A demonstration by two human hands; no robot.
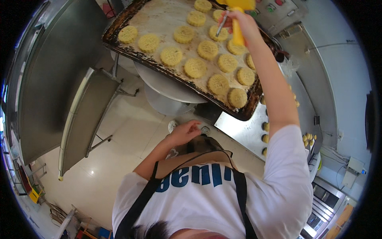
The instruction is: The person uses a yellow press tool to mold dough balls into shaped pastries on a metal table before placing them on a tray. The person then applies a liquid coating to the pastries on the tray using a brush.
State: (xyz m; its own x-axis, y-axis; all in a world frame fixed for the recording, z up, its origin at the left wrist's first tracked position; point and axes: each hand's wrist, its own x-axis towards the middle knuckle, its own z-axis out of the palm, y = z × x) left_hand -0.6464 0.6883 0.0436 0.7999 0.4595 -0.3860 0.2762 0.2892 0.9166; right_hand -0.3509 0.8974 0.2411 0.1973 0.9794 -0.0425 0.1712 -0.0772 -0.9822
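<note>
My right hand (237, 22) reaches over the far right part of a dark-rimmed baking tray (157, 12). Its fingers are closed round a yellow tool (238, 32) with a broad yellow part beyond the hand and a thin metal rod; its exact kind does not show. Round pale-yellow pastries with pressed patterns, such as one pastry (207, 49), lie spaced out in rows on the tray. Below the tool is another pastry (218, 33). In front of my waist, apart from the tray, my left hand (185, 132) hangs loosely curled and holds nothing; its fingers are slightly apart.
Under the tray stands a pale round container (169, 85). On the right, a metal table (240, 129) bears several more yellow pieces (308, 138). A long grey panel on a metal frame (89, 119) stands at the left over the tiled floor (119, 123). Switches (271, 7) sit at the far right.
</note>
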